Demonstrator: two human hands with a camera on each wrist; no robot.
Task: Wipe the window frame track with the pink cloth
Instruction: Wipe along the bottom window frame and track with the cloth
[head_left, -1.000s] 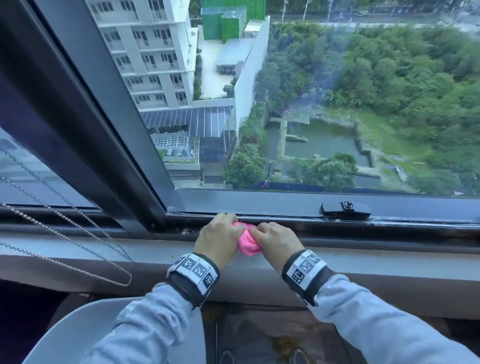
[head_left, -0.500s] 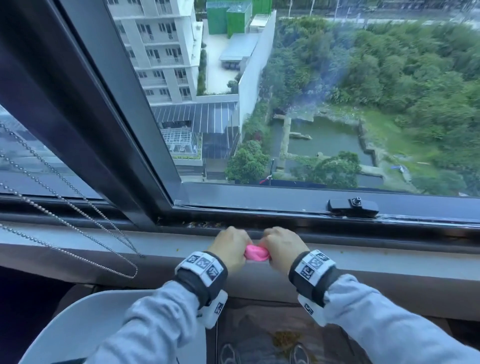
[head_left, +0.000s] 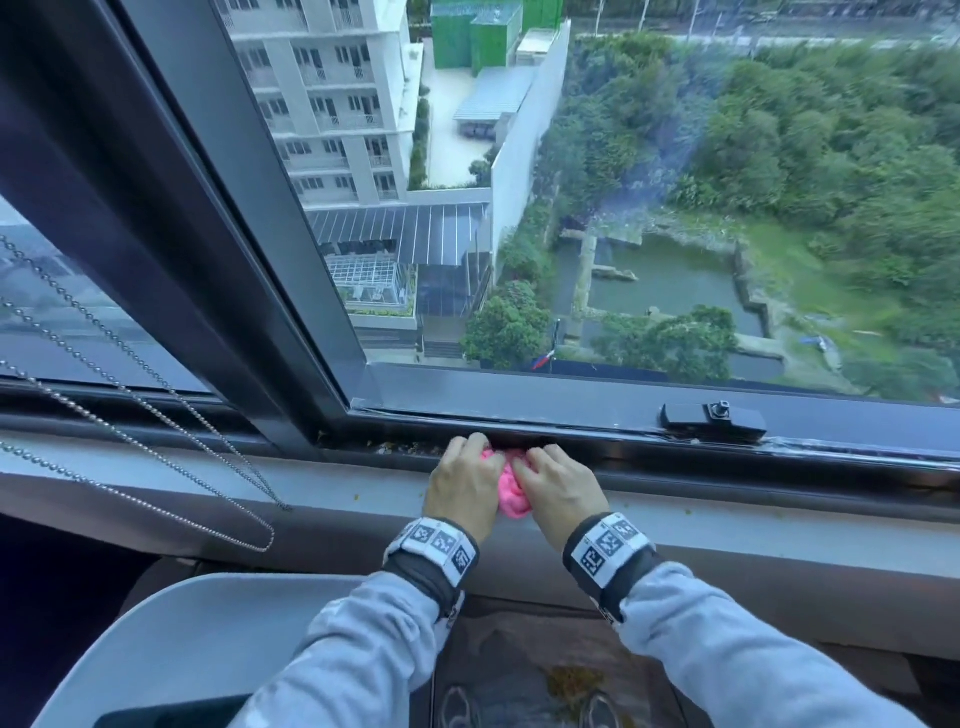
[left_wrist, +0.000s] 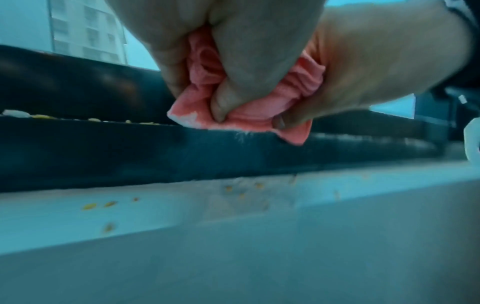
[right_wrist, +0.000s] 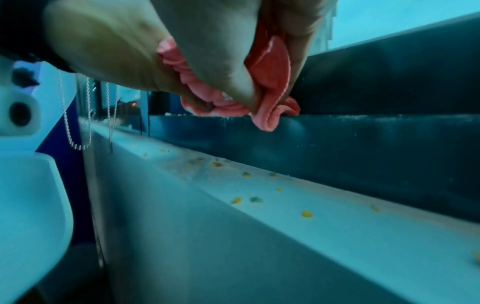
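Both the left hand (head_left: 464, 483) and right hand (head_left: 563, 486) clutched the pink cloth (head_left: 508, 486) at frame centre — crumbs (head_left: 400, 448) lingered in the track (head_left: 727, 453) leftward, so wiping looked unfinished.

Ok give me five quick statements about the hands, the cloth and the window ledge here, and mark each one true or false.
1. Both the left hand and the right hand grip the pink cloth. True.
2. The cloth is spread out flat. False: it is bunched up between the hands.
3. Small yellow crumbs lie scattered on the pale sill. True.
4. The black window latch sits left of the hands. False: it is to their right.
5. A bead chain hangs left of the hands. True.
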